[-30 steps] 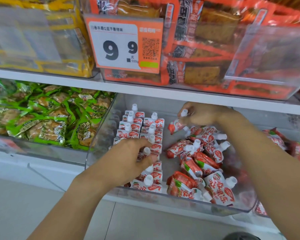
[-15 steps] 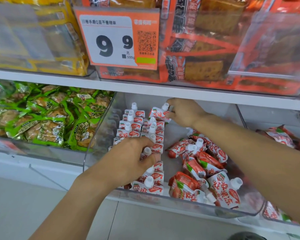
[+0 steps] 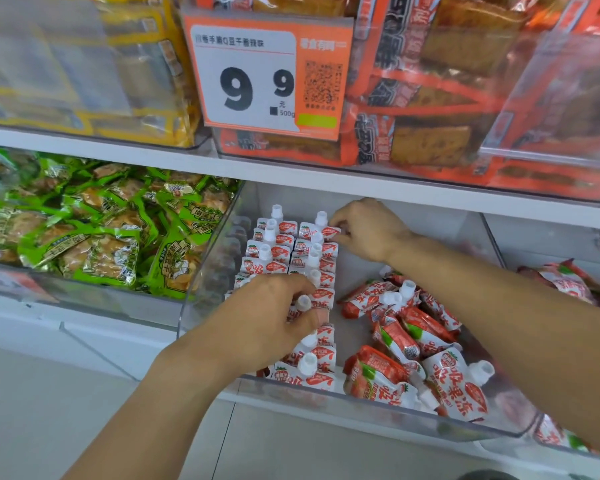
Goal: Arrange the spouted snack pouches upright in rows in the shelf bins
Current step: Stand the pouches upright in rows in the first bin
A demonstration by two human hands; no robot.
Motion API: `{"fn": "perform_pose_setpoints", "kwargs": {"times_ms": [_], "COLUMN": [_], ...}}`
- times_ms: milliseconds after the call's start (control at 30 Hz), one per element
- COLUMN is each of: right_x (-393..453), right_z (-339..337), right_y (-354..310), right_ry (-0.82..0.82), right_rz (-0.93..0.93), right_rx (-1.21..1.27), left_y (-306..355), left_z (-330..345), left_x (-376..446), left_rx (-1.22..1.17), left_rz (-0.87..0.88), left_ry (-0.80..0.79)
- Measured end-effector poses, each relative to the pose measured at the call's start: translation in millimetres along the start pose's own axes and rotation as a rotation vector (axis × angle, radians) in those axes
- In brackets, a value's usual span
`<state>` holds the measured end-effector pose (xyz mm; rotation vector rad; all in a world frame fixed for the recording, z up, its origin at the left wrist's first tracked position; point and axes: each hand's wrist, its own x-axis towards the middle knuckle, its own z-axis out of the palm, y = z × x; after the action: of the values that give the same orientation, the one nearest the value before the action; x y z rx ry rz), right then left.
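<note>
- Setting: a shop shelf unit; a clear bin [image 3: 378, 407] on the lower shelf holds the spouted pouches, with a price tag [image 3: 267, 74] on the shelf above and green snack packs [image 3: 94, 233] in the neighbouring bin to the left.
- Two upright rows [image 3: 291, 258] of pouches occupy the bin's left portion, running front to back, caps up.
- Right hand [image 3: 368, 230] is at the far end of the second row, fingertips pinching the rearmost pouch [image 3: 321, 232], which stands upright against the one in front.
- Left hand [image 3: 274, 320] is curled over mid-row pouches, gripping their tops; it appears to brace the row.
- Loose pile [image 3: 416, 344] lies flat on the bin's right side, long axes slanted, spouts mostly pointing right and away.
- Judgement: the pile sits nearer the right hand, toward the viewer from its present grip; any next pick requires turning the pouch spout-up.
</note>
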<state>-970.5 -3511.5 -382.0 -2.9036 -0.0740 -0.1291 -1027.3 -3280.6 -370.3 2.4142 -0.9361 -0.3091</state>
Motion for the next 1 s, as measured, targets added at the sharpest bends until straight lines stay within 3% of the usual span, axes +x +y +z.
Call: {"fn": "perform_pose_setpoints", "kwargs": {"times_ms": [133,233,333,467,700,1000], "right_x": [-5,-2,1,2,-2,-6], "right_z": [-10,-2,5,3,11,18], "right_y": [-2,-4,-7,-3,-14,-9], "right_ry": [-0.009,-0.073,-0.02,0.048,0.15,-0.068], "right_rz": [-0.037,-0.132,-0.067,0.088,0.084,0.031], "right_rx": [0.157,0.059,-0.074,0.039,-0.029,0.002], "left_y": [-3,-4,-4,-5,-2,-1], "left_z": [1,2,2,2,0,-1], "left_x": [-1,-2,-1,-1,-2,-4], "left_rx": [-0.005,-0.007,-0.009,-0.011,-0.005,0.005], "left_rz": [0.017,0.017,0.014,0.019,0.016,0.035], "left_ry": [0.012,0.014,0.011,0.014,0.022,0.03]}}
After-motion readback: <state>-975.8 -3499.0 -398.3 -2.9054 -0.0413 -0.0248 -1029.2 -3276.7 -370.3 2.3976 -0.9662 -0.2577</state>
